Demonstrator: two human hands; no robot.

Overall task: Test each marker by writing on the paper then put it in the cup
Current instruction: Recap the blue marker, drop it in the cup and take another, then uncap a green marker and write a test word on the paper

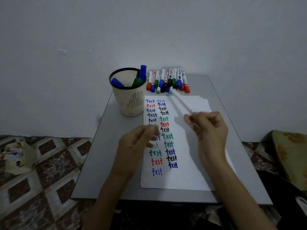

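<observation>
The paper (187, 171) lies on the table (103, 163), lengthwise away from the person. The cup (131, 100) stands just left of its far corner, with 3 markers (137, 81) in it. A row of markers (167, 79) lies behind the paper, right of the cup. The left hand (134, 145) is over the paper's left edge. The right hand (211, 128) is over its right half, holding 1 marker (181, 103).

perforated plastic cup (128, 98), matt white paper (191, 163), smooth grey table (103, 163)
</observation>
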